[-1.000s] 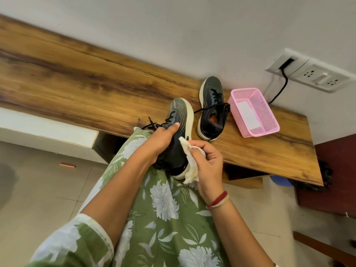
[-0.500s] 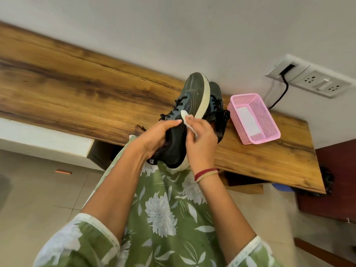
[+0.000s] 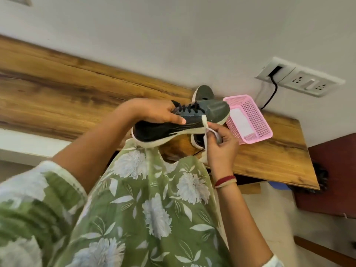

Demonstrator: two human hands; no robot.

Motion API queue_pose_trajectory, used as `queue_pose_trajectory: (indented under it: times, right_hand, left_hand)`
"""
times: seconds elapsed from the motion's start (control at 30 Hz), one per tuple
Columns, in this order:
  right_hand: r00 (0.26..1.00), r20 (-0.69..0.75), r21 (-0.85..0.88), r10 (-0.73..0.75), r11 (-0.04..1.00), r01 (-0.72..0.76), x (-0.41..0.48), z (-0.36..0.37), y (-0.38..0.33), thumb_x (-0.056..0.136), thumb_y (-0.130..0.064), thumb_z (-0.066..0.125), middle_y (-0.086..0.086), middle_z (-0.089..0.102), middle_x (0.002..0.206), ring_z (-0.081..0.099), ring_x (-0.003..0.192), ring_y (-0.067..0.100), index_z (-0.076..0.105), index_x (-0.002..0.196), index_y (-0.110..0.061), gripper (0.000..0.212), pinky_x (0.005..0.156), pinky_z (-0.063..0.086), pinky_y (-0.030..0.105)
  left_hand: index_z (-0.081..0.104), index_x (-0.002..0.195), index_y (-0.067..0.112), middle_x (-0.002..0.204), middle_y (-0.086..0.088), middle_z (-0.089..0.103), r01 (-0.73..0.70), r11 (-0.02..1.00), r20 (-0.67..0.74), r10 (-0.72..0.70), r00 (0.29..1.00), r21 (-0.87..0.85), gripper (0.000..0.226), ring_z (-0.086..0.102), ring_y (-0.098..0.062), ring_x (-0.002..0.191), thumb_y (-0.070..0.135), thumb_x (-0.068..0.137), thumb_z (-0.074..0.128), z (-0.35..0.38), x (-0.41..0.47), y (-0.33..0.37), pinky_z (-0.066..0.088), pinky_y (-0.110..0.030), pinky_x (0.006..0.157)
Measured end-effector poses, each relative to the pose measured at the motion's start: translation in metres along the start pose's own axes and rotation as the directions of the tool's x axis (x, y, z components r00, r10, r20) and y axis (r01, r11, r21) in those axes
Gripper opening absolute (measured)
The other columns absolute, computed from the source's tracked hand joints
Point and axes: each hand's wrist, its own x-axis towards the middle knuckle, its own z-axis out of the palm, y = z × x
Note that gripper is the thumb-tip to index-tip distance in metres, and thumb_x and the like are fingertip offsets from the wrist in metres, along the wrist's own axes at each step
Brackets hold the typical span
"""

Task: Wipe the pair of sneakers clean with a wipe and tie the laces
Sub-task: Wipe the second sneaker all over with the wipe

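Note:
My left hand (image 3: 154, 112) grips a dark grey sneaker (image 3: 194, 122) with a cream sole and black laces, held sideways in the air with its toe toward the right. My right hand (image 3: 221, 145) pinches a white wipe (image 3: 207, 132) against the sneaker's side near the sole. The second sneaker (image 3: 203, 93) stands on the wooden shelf (image 3: 77, 89) behind the held one, mostly hidden by it.
A pink mesh basket (image 3: 258, 120) with a white sheet inside sits on the shelf at the right. A wall socket panel (image 3: 300, 79) with a black cable is above it. A dark red cabinet (image 3: 331, 174) stands at the far right. My green floral dress fills the foreground.
The held sneaker has turned from toe-up to lying sideways with its toe to the right. My right hand with the wipe has moved to the sneaker's side near the sole.

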Motion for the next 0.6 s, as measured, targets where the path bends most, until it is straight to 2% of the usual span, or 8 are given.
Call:
queue_pose_trajectory:
  times: [0.07,0.13,0.2,0.3,0.43,0.53,0.6]
  right_hand:
    - [0.999,0.017,-0.01,0.031,0.999,-0.031,-0.005,0.004,0.007,0.082,0.002,0.061,-0.007,0.067,0.089,0.062,0.088,0.004,0.067,0.09,-0.028,0.032,0.08,0.046,0.013]
    - [0.999,0.013,-0.03,0.051,0.998,-0.05,-0.011,0.008,0.012,0.082,0.003,0.06,-0.01,0.065,0.089,0.061,0.089,0.003,0.068,0.09,-0.026,0.031,0.08,0.044,0.009]
    - [1.0,0.0,-0.081,0.031,0.996,-0.031,-0.014,0.011,0.016,0.082,0.006,0.059,-0.006,0.064,0.093,0.058,0.089,-0.002,0.071,0.094,-0.018,0.029,0.08,0.039,0.002]
    - [0.999,0.009,-0.189,-0.035,0.981,0.036,-0.014,0.015,0.017,0.083,0.008,0.056,-0.001,0.06,0.099,0.054,0.088,0.003,0.071,0.098,-0.009,0.028,0.081,0.036,0.0]
    - [0.993,0.026,-0.269,-0.112,0.956,0.115,-0.013,0.015,0.013,0.083,0.008,0.056,-0.004,0.057,0.099,0.055,0.093,0.008,0.071,0.101,-0.01,0.03,0.087,0.042,0.014]
    - [0.98,-0.016,-0.2,-0.198,0.961,0.191,-0.017,0.013,-0.001,0.081,0.009,0.057,-0.004,0.058,0.099,0.056,0.093,0.006,0.07,0.1,-0.01,0.03,0.087,0.043,0.014]
    - [0.972,-0.048,-0.115,-0.231,0.968,0.224,-0.019,0.015,-0.012,0.079,0.011,0.057,-0.001,0.06,0.099,0.056,0.092,0.0,0.07,0.098,-0.009,0.03,0.086,0.041,0.009]
  left_hand:
    - [0.059,0.084,0.023,0.086,-0.001,0.066,0.015,0.987,0.053,-0.024,0.998,0.162,0.027,0.062,-0.019,0.075,0.049,0.091,0.054,-0.004,0.007,0.003,0.047,-0.03,0.067]
    - [0.058,0.079,0.021,0.079,0.0,0.063,0.018,0.975,0.053,-0.03,0.998,0.22,0.025,0.059,-0.016,0.067,0.044,0.09,0.059,0.0,0.011,0.002,0.043,-0.027,0.059]
    - [0.056,0.086,0.019,0.082,-0.001,0.063,0.054,0.99,0.023,-0.058,0.998,0.127,0.022,0.059,-0.015,0.067,0.039,0.088,0.064,0.007,0.018,-0.007,0.042,-0.026,0.057]
    - [0.055,0.094,0.018,0.094,-0.006,0.066,0.107,0.994,0.061,-0.107,0.992,-0.006,0.024,0.064,-0.019,0.078,0.034,0.084,0.07,0.01,0.023,-0.015,0.05,-0.031,0.065]
    - [0.062,0.098,0.011,0.093,-0.011,0.071,0.102,0.993,0.173,-0.089,0.981,-0.063,0.019,0.069,-0.024,0.081,0.024,0.085,0.068,0.001,0.022,-0.006,0.057,-0.034,0.071]
    - [0.059,0.099,0.015,0.092,-0.008,0.072,0.095,0.989,0.102,-0.083,0.991,-0.116,0.02,0.072,-0.021,0.074,0.025,0.085,0.069,-0.008,0.003,-0.013,0.057,-0.032,0.062]
    - [0.057,0.105,0.018,0.095,-0.006,0.071,0.131,0.976,0.029,-0.128,0.991,-0.172,0.035,0.072,-0.024,0.078,0.031,0.079,0.075,-0.017,-0.015,-0.028,0.059,-0.04,0.07]
